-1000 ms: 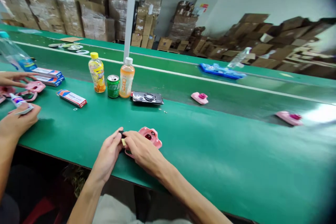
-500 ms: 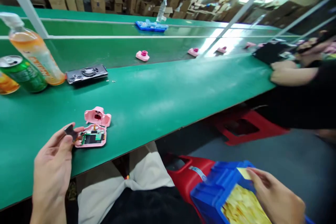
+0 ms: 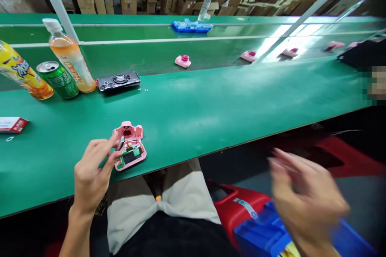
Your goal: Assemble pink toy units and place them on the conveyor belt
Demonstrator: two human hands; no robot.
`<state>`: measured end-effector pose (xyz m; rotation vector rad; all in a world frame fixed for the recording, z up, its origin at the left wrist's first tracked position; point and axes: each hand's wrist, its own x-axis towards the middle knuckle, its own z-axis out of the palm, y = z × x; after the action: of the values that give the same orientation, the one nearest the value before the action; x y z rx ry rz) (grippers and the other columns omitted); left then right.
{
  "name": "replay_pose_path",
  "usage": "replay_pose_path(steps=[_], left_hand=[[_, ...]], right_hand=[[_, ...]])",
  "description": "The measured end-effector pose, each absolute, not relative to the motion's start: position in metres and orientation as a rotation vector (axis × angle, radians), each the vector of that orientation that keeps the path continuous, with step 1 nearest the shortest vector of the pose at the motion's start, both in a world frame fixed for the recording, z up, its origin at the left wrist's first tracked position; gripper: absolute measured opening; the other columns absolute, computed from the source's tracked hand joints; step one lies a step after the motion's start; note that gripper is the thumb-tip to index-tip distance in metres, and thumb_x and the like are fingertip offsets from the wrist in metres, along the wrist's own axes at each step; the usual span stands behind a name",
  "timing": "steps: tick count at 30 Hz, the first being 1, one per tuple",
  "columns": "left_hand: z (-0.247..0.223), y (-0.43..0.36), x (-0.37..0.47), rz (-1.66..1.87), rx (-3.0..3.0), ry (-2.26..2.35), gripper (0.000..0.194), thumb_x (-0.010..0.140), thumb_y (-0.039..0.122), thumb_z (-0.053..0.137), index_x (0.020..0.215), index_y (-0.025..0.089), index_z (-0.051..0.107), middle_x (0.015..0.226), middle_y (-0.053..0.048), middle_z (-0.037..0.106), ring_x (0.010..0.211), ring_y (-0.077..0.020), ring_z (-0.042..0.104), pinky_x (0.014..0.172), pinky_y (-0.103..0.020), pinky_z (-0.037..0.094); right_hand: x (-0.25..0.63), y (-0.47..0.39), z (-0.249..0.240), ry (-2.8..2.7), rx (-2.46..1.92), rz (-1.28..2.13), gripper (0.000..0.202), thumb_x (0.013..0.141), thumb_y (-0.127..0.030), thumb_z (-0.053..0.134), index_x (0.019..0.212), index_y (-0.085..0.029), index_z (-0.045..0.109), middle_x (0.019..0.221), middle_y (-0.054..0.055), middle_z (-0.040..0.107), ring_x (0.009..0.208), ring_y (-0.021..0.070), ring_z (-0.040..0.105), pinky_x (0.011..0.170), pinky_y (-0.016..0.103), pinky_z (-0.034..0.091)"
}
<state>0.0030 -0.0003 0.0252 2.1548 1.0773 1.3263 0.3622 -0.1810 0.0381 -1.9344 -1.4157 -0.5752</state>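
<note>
Right hand [image 3: 304, 196]'s blurred over a blue bin [image 3: 259, 231], grip can't be told. Small grey part [image 3: 121, 143] seems pinched in the left hand [image 3: 93, 170], way nearer the opened pink camera shell [image 3: 144, 154], laid on the counter [image 3: 196, 120] at that hand's 2 o'clock, long axis 12-to-6, hollow half pointed at 12.

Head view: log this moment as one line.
left hand: holding small dark part at open pink camera | right hand: blurred, grip unclear, near blue bin | phone: beside orange bottle
</note>
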Motion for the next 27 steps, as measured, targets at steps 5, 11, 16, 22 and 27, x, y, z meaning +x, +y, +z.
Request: replay_pose_path(steps=[5, 11, 16, 22, 27], left_hand=[[0.034, 0.002, 0.006, 1.172, 2.441, 0.904, 0.017, 0.096, 0.023, 0.068, 0.113, 0.019, 0.067, 0.097, -0.005, 0.070, 0.085, -0.0164, 0.062, 0.080, -0.028, 0.053], [0.039, 0.002, 0.010, 1.055, 2.523, 0.794, 0.009, 0.099, 0.013, 0.061, 0.104, 0.020, 0.060, 0.095, -0.004, 0.069, 0.095, -0.0174, 0.061, 0.085, -0.030, 0.053], [0.031, -0.001, 0.012, 1.067, 2.453, 0.867, 0.011, 0.102, 0.020, 0.059, 0.113, 0.021, 0.058, 0.101, -0.004, 0.069, 0.100, -0.0172, 0.062, 0.089, -0.029, 0.053], [0.020, -0.016, 0.007, 1.071, 2.309, 1.054, 0.038, 0.103, 0.046, 0.052, 0.132, 0.021, 0.053, 0.121, -0.009, 0.066, 0.118, -0.0201, 0.061, 0.098, -0.030, 0.052], [0.023, -0.013, 0.004, 0.885, 2.446, 1.256, 0.037, 0.104, 0.031, 0.055, 0.139, 0.021, 0.056, 0.135, -0.012, 0.060, 0.124, -0.0247, 0.057, 0.099, -0.036, 0.052]], right_hand=[[0.246, -0.033, 0.096, -2.368, -1.069, 0.173, 0.023, 0.105, -0.017, 0.050, 0.119, -0.023, 0.067, 0.116, 0.005, 0.069, 0.102, 0.0175, 0.068, 0.095, 0.034, 0.055], [0.228, 0.007, 0.104, -2.661, -0.821, 0.380, 0.013, 0.101, -0.013, 0.056, 0.096, -0.017, 0.067, 0.094, 0.003, 0.071, 0.088, 0.0167, 0.067, 0.077, 0.027, 0.055], [0.235, 0.007, 0.090, -2.622, -0.901, 0.510, 0.022, 0.099, -0.008, 0.054, 0.110, -0.019, 0.069, 0.108, 0.005, 0.072, 0.100, 0.0187, 0.069, 0.089, 0.031, 0.057], [0.236, 0.000, 0.060, -2.343, -0.860, 0.624, 0.016, 0.103, -0.018, 0.056, 0.109, -0.019, 0.071, 0.115, 0.005, 0.071, 0.106, 0.0160, 0.069, 0.096, 0.029, 0.057], [0.238, -0.003, 0.053, -2.144, -0.909, 0.656, 0.015, 0.099, -0.014, 0.063, 0.108, -0.020, 0.073, 0.111, 0.004, 0.074, 0.104, 0.0145, 0.072, 0.093, 0.026, 0.059]])
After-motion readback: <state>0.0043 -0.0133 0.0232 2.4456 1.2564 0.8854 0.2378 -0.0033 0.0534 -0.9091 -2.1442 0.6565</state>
